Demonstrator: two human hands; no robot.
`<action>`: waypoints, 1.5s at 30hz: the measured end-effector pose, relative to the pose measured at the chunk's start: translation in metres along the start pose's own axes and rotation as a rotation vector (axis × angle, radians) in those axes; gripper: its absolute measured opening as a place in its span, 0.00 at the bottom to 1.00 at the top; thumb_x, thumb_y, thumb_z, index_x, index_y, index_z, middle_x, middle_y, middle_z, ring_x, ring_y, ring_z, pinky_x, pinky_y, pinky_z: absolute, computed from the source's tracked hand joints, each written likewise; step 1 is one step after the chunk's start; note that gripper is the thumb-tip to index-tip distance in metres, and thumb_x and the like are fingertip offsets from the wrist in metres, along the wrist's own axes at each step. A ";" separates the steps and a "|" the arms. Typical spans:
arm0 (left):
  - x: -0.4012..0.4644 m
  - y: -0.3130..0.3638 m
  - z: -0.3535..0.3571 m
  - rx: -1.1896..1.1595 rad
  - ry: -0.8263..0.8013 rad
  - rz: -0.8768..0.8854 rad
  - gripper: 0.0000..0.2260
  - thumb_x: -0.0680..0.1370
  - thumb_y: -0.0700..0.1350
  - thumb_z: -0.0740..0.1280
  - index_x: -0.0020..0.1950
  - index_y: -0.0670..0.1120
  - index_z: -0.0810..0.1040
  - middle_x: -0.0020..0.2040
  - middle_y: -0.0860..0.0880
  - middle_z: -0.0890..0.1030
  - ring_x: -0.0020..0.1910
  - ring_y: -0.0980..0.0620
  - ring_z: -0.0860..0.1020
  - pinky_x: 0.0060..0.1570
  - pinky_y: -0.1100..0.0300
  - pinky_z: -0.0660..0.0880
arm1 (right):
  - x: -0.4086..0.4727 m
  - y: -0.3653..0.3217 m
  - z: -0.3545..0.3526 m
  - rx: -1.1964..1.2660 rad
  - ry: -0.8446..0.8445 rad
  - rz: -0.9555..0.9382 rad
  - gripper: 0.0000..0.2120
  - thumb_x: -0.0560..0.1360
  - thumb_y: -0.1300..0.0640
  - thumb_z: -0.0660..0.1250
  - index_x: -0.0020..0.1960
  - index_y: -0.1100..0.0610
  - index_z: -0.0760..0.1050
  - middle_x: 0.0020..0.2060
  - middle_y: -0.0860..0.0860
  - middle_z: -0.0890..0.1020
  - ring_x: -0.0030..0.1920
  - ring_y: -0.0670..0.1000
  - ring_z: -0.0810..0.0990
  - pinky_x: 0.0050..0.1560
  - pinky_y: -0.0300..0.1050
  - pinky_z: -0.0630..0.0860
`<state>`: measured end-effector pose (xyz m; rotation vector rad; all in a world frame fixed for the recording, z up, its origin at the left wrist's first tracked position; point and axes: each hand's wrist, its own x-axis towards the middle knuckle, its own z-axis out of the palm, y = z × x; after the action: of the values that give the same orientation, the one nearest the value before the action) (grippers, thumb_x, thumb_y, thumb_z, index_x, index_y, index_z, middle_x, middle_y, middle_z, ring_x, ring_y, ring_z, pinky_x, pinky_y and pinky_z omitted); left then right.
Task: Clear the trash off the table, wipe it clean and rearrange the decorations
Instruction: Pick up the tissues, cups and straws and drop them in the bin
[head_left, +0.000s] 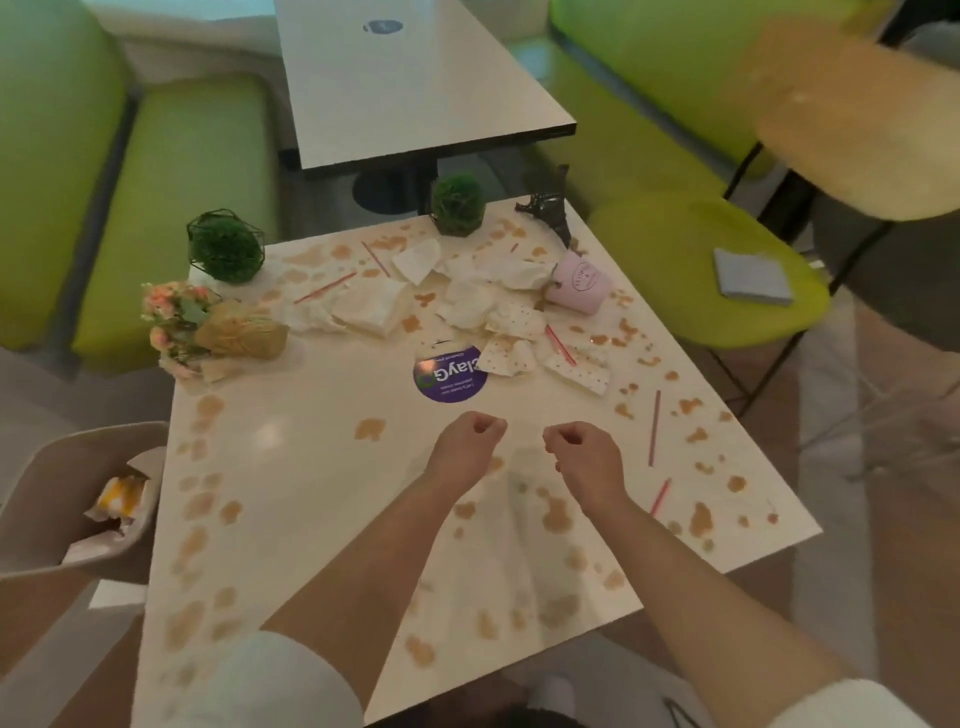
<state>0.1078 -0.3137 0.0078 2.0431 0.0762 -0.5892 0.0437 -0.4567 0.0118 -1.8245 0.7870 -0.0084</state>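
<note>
Both hands are out over the white table, which is spotted all over with brown stains. The left hand sits just on the near side of the purple round sticker, fingers curled in toward the palm; the right hand is beside it, fingers curled the same way. A thin, blurred sheet seems to hang between and below the 2 hands, but I cannot tell whether either hand is pinching it. Beyond the sticker lies the trash: a heap of crumpled napkins, with pink straws scattered to the sticker's right. Further right of the heap a pink cup lies tipped on its side. Left of the sticker is a flower bouquet lying down, and past it a green ball plant in a wire frame; a second green plant and a dark figurine stand at the far edge. Off the table's left side, a grey bin holds wrappers.
</note>
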 end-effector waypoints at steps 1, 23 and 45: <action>-0.001 0.002 0.011 0.011 -0.017 0.003 0.09 0.80 0.52 0.63 0.53 0.48 0.77 0.51 0.51 0.81 0.47 0.51 0.79 0.46 0.57 0.74 | 0.002 0.009 -0.011 -0.021 0.000 -0.002 0.05 0.77 0.54 0.66 0.49 0.54 0.80 0.45 0.45 0.82 0.43 0.46 0.79 0.36 0.35 0.70; -0.010 0.001 0.144 0.206 -0.165 0.055 0.00 0.77 0.47 0.69 0.47 0.53 0.78 0.41 0.59 0.77 0.45 0.57 0.76 0.45 0.63 0.69 | 0.044 0.094 -0.142 -1.139 -0.285 -0.507 0.10 0.78 0.53 0.61 0.53 0.51 0.79 0.50 0.48 0.76 0.52 0.51 0.73 0.43 0.43 0.66; 0.012 0.049 0.150 0.029 -0.137 -0.085 0.12 0.81 0.52 0.62 0.42 0.49 0.78 0.42 0.55 0.83 0.37 0.55 0.77 0.46 0.56 0.74 | 0.064 0.049 -0.118 -0.139 -0.271 0.112 0.10 0.73 0.56 0.71 0.33 0.54 0.78 0.27 0.47 0.76 0.27 0.46 0.70 0.32 0.40 0.69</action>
<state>0.0766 -0.4660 -0.0199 2.0299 0.0738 -0.7854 0.0254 -0.5970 -0.0046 -1.8596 0.7092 0.3675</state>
